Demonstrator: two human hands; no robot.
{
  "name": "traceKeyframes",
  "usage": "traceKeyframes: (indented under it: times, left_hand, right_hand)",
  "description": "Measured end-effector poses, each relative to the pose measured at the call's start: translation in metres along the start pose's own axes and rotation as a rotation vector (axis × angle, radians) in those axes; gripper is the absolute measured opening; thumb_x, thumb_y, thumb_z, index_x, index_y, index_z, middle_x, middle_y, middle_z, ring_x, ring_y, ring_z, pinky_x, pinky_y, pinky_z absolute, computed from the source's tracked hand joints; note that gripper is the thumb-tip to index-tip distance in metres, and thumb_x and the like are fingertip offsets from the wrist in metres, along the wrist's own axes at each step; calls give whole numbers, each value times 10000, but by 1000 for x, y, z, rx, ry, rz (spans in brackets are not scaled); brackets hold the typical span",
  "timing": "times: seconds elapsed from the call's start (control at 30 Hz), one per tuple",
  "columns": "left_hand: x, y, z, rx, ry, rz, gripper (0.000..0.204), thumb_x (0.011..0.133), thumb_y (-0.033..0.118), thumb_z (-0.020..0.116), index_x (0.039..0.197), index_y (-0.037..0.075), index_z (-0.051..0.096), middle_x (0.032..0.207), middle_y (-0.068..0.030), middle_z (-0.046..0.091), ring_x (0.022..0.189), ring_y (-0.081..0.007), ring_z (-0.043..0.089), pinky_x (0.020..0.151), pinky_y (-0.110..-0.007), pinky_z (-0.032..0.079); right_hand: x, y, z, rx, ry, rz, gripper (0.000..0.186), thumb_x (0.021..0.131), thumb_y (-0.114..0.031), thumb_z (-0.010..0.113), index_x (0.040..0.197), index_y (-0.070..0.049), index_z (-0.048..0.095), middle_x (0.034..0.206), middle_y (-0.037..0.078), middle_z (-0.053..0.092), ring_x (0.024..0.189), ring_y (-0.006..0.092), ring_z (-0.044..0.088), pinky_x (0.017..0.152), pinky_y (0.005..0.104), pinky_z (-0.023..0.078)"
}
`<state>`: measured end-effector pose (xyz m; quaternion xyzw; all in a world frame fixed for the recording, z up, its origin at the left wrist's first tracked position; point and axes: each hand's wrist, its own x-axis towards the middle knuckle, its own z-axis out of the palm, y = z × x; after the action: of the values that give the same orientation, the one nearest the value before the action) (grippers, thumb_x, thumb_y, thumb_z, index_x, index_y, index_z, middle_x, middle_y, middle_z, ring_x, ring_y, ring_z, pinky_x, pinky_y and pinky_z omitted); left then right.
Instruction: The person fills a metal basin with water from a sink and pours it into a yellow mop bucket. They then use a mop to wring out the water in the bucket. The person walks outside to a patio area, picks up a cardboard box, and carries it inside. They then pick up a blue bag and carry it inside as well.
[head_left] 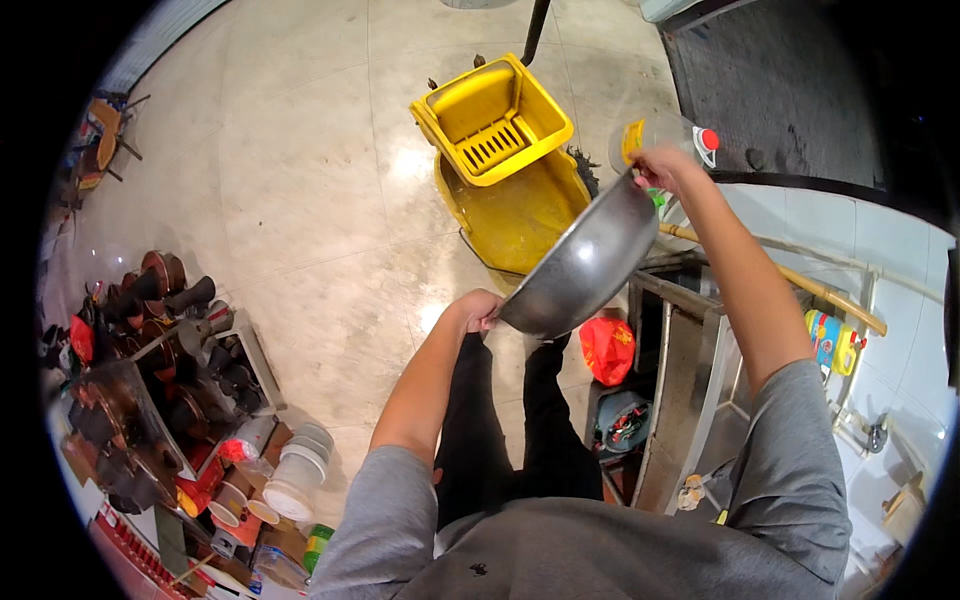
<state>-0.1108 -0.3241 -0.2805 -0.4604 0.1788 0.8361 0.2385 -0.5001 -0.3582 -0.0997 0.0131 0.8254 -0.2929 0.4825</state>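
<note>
Both my hands hold a large grey metal basin [590,262] out in front of me, tilted so that I see its outer side. My left hand [478,310] grips the rim at the lower left end. At the upper right end, my right hand [660,168] is closed on the rim. Beyond the basin stands a yellow mop bucket [465,205], and the basin's raised side overlaps its right part. A yellow slotted wringer [545,135] sits on the bucket's far end. What the basin contains, if anything, is hidden.
Near my right hand is a clear plastic jug with a red cap [708,140]. A metal stand [690,390] and a red bag [607,350] are close on the right. A bamboo pole [830,298] runs along the tiled wall. White tubs [298,470] and cluttered shelving stand left.
</note>
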Motion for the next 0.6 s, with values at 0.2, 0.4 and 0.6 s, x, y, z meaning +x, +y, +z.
traceKeyframes:
  times: [0.2,0.4,0.6]
  left_hand:
    - [-78,23,23,-26,277,292,208,828,71,525,646,-27,550,576,-85,525,404,-171,462,352,-296,367]
    - [-174,61,90,523,567,691,236,819,168,582,916,-41,633,666,-121,626,481,-167,567,430,-305,447]
    - [-289,59,247,407,201,696,535,924,401,469,1341,86,355,1070,-145,607,687,-148,605,589,-259,505]
  right_hand:
    - [-63,16,-52,-452,-26,-157,228,767,-123,558,562,-31,520,487,98,492,400,180,471,379,326,351]
    - [-207,165,-127,51,36,-5,254,771,-194,617,901,23,642,683,78,613,496,158,569,395,295,438]
    - [-374,305,-206,519,155,25,276,773,-174,631,932,51,615,801,68,622,671,119,585,564,235,447]
